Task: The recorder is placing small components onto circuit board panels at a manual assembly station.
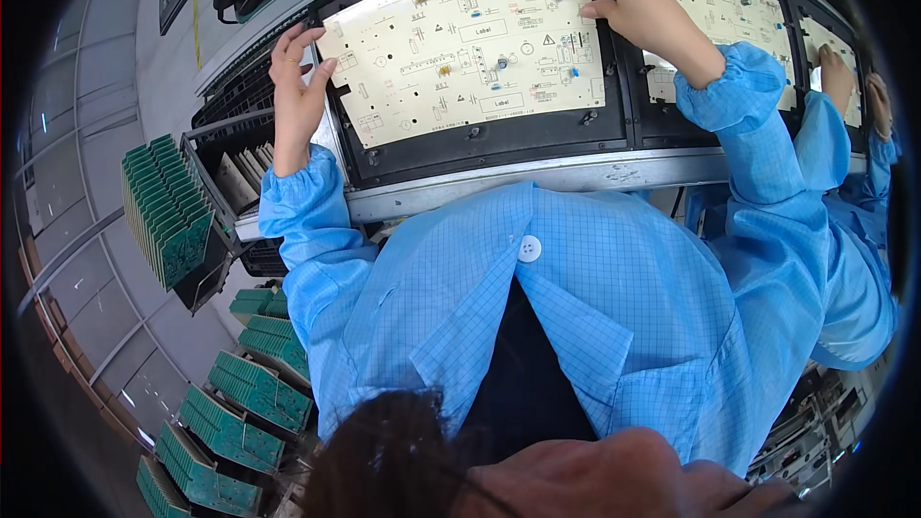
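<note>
A cream circuit board (413,101), printed with symbols and bearing a few small blue and yellow components, lies in a black frame (499,139). My left hand (297,91) is at the board's left edge, its thumb and fingertips gripping the edge with a gap between them. At the upper right corner, my right hand (648,10) has its index finger along the far edge and its thumb on the right edge. The board spans between both hands. The undersides of the fingertips are hidden.
A metal rail (576,173) runs along the near side of the frames. To the right, another cream board (734,14) sits in a frame, with a co-worker's hand (835,77) beyond it. Green circuit boards (168,211) stand stacked in racks at left; a black crate (206,149) is nearby.
</note>
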Demonstrator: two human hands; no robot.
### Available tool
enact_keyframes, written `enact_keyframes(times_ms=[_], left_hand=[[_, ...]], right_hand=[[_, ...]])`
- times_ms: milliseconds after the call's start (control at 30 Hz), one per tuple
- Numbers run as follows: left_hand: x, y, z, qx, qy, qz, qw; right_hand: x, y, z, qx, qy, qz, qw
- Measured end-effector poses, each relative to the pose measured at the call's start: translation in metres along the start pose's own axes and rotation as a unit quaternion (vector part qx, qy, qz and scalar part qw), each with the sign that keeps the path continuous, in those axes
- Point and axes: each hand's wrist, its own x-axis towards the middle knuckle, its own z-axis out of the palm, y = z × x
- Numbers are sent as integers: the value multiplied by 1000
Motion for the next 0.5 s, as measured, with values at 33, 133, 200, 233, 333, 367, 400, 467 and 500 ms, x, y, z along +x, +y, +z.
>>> enact_keyframes(times_ms=[33,133,200,233,333,367,400,467,500], left_hand=[[2,-5,4,42,-5,13,999],[2,-10,3,106,-11,24,994],[-3,-9,-2,150,-22,19,988],[-7,0,0,138,-9,9,990],[-21,19,0,190,47,102,975],[-28,28,2,188,49,102,976],[-36,37,2,193,0,133,972],[-54,50,14,205,-77,161,962],[-62,58,22,219,-114,131,960]], right_hand=[[-2,5,8,-3,1,-1,1000],[0,10,18,185,233,-200,934],[-3,4,10,-80,-73,53,993],[-7,0,10,-86,-20,47,995],[-28,-15,-7,-83,-17,14,996],[-39,-20,-9,-86,-17,13,996],[-52,-27,-9,-105,-55,-12,993],[-69,-41,-4,-153,-143,-32,977],[-75,-49,-2,-132,-101,-15,986]])
